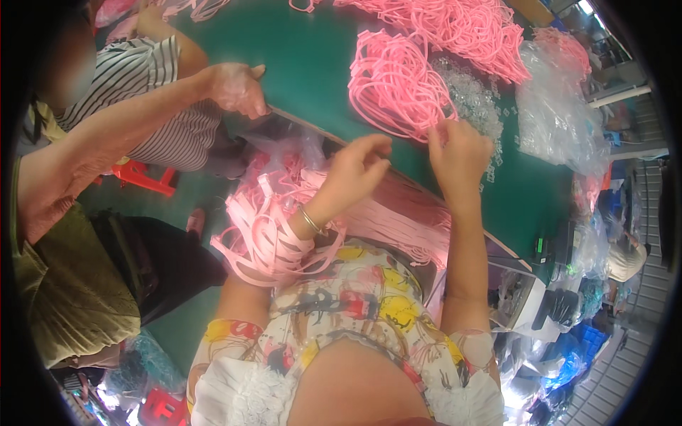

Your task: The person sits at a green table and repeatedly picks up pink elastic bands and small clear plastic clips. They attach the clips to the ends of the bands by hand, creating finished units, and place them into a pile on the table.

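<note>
My right hand (460, 153) is closed at the near edge of a bundle of thin pink cords (394, 82), its fingertips pinching a cord there. To its left, my left hand (359, 170) hovers by the table edge, thumb and fingers bent but apart, with nothing visible between them. Looped pink straps (266, 238) hang around my left forearm, below a bangle (310, 219). More flat pink straps (398, 224) lie across my lap under the table edge. Small clear plastic pieces (469, 96) are heaped beside the cord bundle.
The green table (305, 64) carries a larger pink cord pile (455, 28) at the back and clear plastic bags (558, 106) at the right. On the left, a co-worker's hand (238, 89) rests near the table edge; another person in stripes is behind. A red stool (145, 176) stands there.
</note>
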### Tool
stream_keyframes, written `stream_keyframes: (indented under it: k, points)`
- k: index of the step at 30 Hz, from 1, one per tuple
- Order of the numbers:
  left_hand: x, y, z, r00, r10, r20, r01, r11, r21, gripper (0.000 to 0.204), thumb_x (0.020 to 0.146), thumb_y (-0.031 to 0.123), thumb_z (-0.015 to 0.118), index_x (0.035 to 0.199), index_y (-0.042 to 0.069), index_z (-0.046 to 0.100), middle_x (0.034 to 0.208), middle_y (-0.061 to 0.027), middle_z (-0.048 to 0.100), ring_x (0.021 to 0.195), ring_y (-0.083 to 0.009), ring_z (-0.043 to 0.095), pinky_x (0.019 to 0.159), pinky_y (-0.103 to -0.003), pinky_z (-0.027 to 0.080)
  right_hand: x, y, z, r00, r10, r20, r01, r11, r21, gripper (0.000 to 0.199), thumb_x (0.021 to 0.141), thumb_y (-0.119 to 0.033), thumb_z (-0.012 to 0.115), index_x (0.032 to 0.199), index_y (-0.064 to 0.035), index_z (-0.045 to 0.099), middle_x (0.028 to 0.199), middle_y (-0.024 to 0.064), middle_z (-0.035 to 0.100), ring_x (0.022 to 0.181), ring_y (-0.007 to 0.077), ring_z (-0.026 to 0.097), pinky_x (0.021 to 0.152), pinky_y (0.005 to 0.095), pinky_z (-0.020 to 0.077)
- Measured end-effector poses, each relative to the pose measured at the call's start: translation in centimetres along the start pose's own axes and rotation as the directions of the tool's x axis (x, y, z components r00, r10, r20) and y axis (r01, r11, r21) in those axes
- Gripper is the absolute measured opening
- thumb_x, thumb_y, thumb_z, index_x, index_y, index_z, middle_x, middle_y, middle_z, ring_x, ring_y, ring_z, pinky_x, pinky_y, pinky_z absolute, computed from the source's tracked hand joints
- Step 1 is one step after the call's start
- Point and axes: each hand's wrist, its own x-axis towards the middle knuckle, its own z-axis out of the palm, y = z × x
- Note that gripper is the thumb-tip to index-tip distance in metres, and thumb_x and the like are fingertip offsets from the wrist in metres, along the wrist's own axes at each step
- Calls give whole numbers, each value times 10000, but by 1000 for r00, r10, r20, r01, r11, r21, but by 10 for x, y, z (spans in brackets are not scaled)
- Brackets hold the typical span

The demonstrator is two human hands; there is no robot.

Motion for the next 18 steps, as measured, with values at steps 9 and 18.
stream_keyframes:
  k: [9,18]
  points:
    - [9,12,-9,987,-157,-41,154,985,-75,517,854,4,566,1334,-36,379,1246,-122,506,879,-141,641,773,-256,500,-6,1,9,996,85,-34,-81,991,110,97,761,-186,661,738,-94,641,660,48,597,623,254,585,632,400,398]
    - [-4,7,-8,979,-39,-200,22,996,-86,522,821,-43,590,1309,-2,411,1264,-121,462,947,-139,587,795,-252,490,-16,-12,-13,966,260,-4,-244,911,334,64,722,-113,651,687,-82,607,590,42,520,558,236,527,567,381,384]
